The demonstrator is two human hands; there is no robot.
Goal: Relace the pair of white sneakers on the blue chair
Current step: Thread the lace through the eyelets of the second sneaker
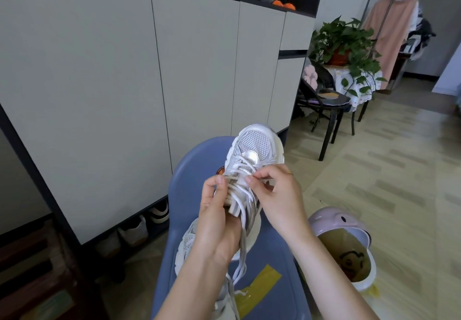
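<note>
A white mesh sneaker (254, 145) is raised above the blue chair (197, 165), toe pointing away from me. My left hand (219, 217) grips it at the tongue and collar, thumb on the left side of the lacing. My right hand (274, 195) pinches a strand of the white lace (243, 222) near the upper eyelets. Loose lace ends hang down onto the seat. The second white sneaker (185, 247) lies on the seat under my left forearm, mostly hidden.
Yellow tape (259, 284) is stuck on the seat. A pink and white slipper (346, 244) lies on the floor to the right. A tall grey cabinet (124, 82) with shoes underneath stands on the left. A dark chair (324, 102) and potted plant (346, 42) are beyond.
</note>
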